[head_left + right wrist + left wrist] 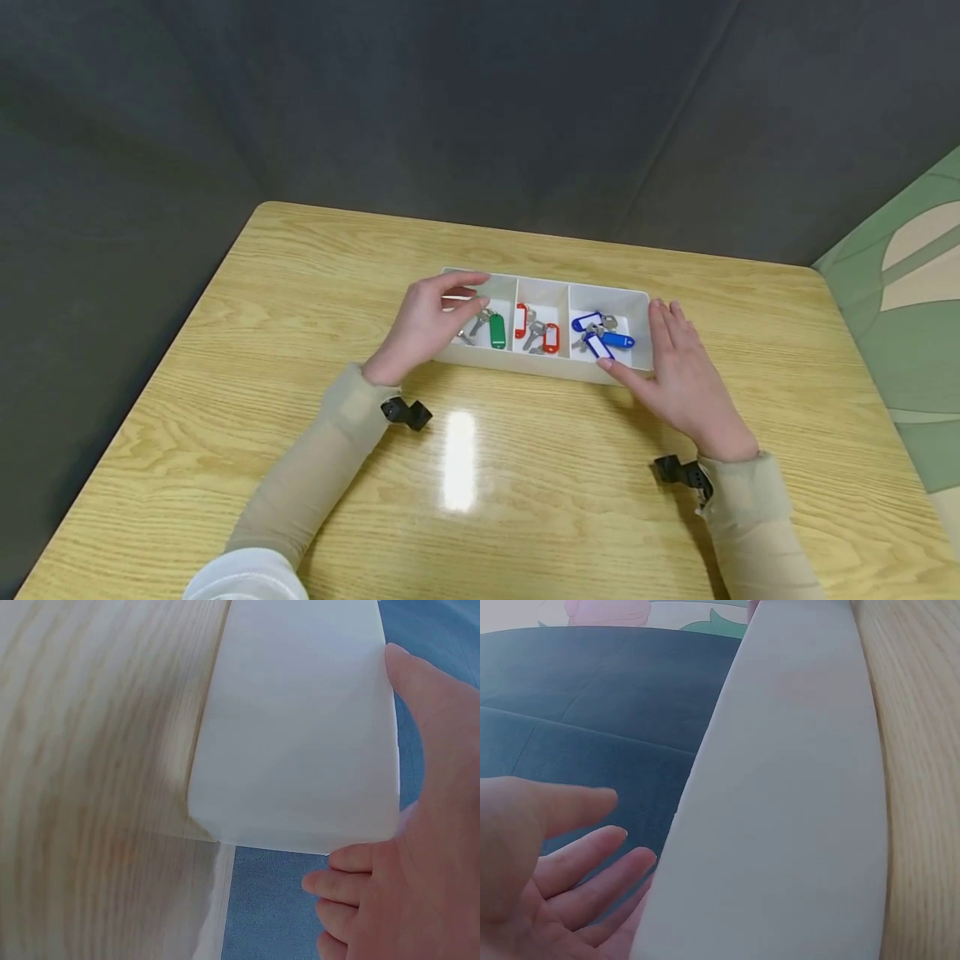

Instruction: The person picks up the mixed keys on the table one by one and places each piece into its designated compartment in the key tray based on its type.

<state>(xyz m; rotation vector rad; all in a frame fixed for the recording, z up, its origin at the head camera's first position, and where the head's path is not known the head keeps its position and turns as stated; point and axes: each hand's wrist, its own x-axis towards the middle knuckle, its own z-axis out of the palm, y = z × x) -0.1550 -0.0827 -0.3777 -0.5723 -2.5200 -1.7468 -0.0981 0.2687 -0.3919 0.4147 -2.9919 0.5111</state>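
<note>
A white three-compartment tray (540, 363) lies on the table. In its left compartment is a green key tag (497, 331) with keys, partly hidden by my left hand (427, 321). That hand hovers over the tray's left end, fingers loosely bent and holding nothing. Red key tags (551, 337) with keys lie in the middle compartment. The right one holds several blue key tags (618, 340) with keys. My right hand (686, 379) rests at the tray's right end, its straight fingers along the end wall and the thumb at the front rim.
The wood-grain table (337, 283) extends around the tray, with a dark curtain (450, 125) behind its far edge. A green patterned panel (915, 292) stands at the right. Black wrist cameras sit on both forearms.
</note>
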